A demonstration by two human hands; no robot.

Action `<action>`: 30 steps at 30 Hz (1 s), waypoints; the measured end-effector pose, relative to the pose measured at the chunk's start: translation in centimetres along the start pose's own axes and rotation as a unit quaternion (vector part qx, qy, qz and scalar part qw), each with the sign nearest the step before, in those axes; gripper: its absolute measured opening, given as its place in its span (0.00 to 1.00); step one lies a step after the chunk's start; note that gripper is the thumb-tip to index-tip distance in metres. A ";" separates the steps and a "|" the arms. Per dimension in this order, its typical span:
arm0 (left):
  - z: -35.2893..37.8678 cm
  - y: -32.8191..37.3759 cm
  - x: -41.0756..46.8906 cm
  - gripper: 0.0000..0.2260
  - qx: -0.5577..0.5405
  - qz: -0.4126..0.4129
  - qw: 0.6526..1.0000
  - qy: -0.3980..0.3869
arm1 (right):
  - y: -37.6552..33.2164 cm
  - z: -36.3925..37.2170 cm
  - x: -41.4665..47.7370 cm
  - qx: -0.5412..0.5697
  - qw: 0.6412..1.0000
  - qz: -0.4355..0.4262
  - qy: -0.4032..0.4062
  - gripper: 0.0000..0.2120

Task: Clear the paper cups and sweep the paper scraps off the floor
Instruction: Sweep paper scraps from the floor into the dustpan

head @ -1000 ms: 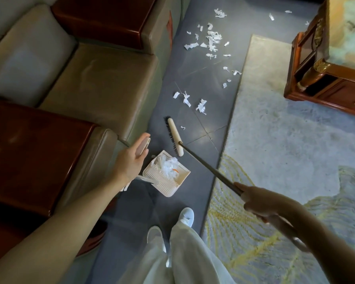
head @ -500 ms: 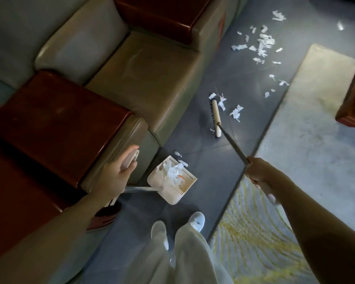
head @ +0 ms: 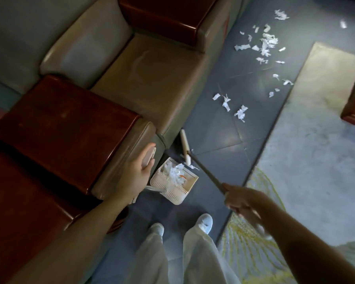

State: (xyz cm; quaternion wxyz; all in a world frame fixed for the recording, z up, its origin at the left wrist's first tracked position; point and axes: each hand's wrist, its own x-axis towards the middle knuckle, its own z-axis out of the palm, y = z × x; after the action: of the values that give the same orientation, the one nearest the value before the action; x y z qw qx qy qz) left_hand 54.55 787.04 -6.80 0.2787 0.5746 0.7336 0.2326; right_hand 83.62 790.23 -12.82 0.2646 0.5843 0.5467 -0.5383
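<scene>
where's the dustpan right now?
Head view, lower centre: the dustpan sits on the dark floor by the sofa, between the left hand and the broom head.

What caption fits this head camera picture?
Left hand holds the dustpan, right hand the broom at its mouth, paper scraps beyond.

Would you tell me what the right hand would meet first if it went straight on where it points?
Probably the sofa: the right hand points along the broom toward its base, just past the dustpan, though depth is unclear.
</scene>
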 end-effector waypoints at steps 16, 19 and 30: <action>-1.0 -1.6 -0.2 0.18 -0.038 0.197 0.967 -0.154 | -1.2 15.8 -18.5 0.253 0.959 0.053 0.120 0.34; -0.3 0.1 -0.7 0.19 -0.062 0.242 0.950 -0.187 | 0.1 18.4 -21.0 0.325 0.930 0.049 0.162 0.34; 3.6 9.6 -10.7 0.18 -0.037 0.416 0.883 -0.215 | 7.9 32.3 -28.0 0.585 0.733 0.078 0.339 0.35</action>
State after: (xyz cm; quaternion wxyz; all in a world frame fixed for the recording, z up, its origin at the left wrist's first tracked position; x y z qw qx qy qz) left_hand 65.84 778.93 -1.55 0.3283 0.8519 0.3402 0.2251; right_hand 84.94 749.28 1.63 -0.2908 0.8080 0.1296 -0.4957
